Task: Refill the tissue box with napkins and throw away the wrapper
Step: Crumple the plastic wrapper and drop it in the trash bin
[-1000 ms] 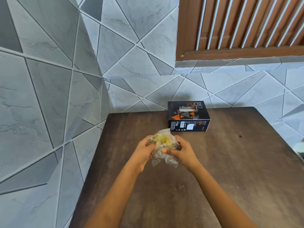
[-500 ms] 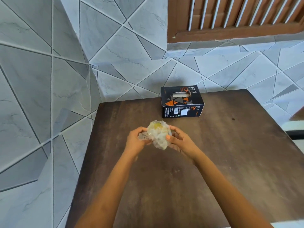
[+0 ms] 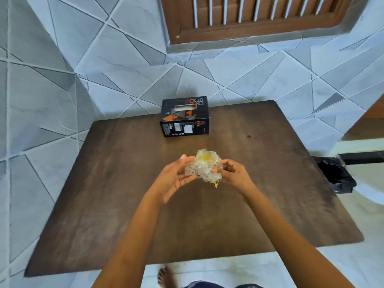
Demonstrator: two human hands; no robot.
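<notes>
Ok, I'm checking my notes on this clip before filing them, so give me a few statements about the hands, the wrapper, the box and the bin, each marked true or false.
1. The wrapper is crumpled and held between both hands. True.
2. The tissue box lies on its side at the near edge of the table. False: it stands flat near the far edge, slot facing up.
3. The left hand has its fingers mostly stretched out against the wrapper. True.
4. The right hand rests flat on the table. False: it is raised, pinching the wrapper.
5. A bin with a black liner sits on the floor to the right of the table. True.
</notes>
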